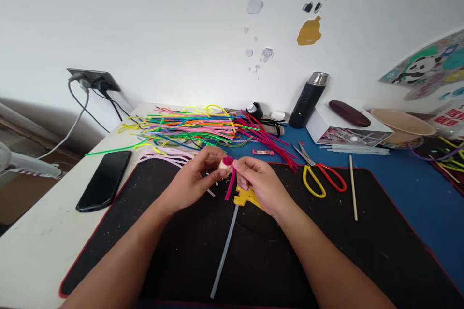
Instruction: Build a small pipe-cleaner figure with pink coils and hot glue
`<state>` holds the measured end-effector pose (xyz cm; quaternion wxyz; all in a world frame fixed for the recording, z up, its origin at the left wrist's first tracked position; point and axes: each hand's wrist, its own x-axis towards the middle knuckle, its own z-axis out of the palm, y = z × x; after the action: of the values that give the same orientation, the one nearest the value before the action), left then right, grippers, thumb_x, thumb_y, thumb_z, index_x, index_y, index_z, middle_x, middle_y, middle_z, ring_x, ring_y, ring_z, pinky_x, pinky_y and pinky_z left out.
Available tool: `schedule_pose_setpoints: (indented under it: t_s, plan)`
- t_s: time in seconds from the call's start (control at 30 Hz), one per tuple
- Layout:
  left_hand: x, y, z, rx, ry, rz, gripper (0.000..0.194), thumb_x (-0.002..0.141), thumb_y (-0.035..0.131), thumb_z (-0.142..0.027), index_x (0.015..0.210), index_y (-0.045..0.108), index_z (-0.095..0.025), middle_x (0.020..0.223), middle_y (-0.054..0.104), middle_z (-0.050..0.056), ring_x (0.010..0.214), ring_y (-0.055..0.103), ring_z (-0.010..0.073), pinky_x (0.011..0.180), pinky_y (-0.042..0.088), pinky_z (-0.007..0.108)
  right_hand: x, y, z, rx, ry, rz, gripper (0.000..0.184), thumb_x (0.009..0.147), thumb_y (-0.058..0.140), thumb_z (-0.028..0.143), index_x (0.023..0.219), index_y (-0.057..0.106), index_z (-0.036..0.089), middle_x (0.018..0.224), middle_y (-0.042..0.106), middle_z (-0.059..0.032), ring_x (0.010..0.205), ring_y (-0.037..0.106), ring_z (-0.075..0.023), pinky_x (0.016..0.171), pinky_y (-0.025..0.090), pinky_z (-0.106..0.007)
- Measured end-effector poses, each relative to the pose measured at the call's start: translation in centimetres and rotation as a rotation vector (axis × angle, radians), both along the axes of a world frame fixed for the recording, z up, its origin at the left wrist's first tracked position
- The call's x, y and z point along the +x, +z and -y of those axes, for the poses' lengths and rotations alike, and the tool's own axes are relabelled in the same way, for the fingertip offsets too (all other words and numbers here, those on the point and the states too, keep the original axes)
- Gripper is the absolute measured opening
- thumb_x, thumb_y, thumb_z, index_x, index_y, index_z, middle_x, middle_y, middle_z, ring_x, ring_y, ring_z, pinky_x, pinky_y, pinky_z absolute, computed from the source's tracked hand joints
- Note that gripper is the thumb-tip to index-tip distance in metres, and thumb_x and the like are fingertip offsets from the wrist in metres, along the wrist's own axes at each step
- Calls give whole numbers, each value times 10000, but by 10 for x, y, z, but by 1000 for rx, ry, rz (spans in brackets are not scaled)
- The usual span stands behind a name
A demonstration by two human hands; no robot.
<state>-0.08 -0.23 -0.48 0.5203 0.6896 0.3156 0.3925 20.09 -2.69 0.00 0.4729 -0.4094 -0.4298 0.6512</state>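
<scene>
Between the fingers of my left hand (203,174) is a small white and magenta craft piece (226,164), partly covered by the fingertips. My right hand (257,178) pinches a magenta pipe cleaner (231,184) close against that piece, and its loose end hangs down. Both hands are closed and nearly touch above the black mat (181,256). Beneath my right hand lies a yellow hot glue gun (248,197), with a long translucent glue stick (224,253) reaching toward me. The hand hides part of the gun.
Colourful pipe cleaners (192,125) are heaped along the wall. Scissors (315,174) and a thin wooden stick (353,188) lie to the right. A black phone (105,181) rests at left. Behind stand a dark thermos (308,101), a white box (326,123) and a bowl (402,123).
</scene>
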Motion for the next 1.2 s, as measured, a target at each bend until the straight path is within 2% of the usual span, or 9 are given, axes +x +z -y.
schedule_pose_setpoints:
  t_s: [0.33, 0.63, 1.0, 1.2]
  plan:
    - [0, 2, 0, 37, 14, -21, 218, 1027, 696, -352, 1166, 572, -240, 989, 713, 18, 890, 673, 165, 769, 525, 271, 0, 1, -1, -6, -9, 1, 505, 835, 854, 604, 669, 579, 214, 569, 501, 58, 537, 408, -106, 566, 307, -286]
    - [-3, -4, -1, 39, 12, -17, 196, 1036, 692, -328, 1173, 578, -247, 1024, 698, 15, 933, 670, 163, 803, 523, 274, 1, 1, -1, 1, -8, 10, 505, 850, 842, 602, 669, 576, 213, 570, 499, 58, 542, 402, -107, 573, 315, -285]
    - [-2, 0, -1, 80, 29, -35, 157, 1036, 692, -310, 1139, 604, -232, 982, 691, 10, 878, 669, 152, 758, 514, 260, 0, 0, 0, 11, 1, 20, 507, 849, 839, 613, 669, 578, 217, 564, 500, 59, 540, 403, -110, 575, 314, -292]
    - [-1, 0, 0, 85, 22, -21, 174, 1034, 692, -311, 1158, 600, -232, 1021, 711, 26, 915, 693, 164, 774, 531, 266, -1, -1, -1, 10, 2, 22, 511, 835, 844, 628, 674, 583, 219, 560, 504, 59, 533, 398, -111, 568, 307, -294]
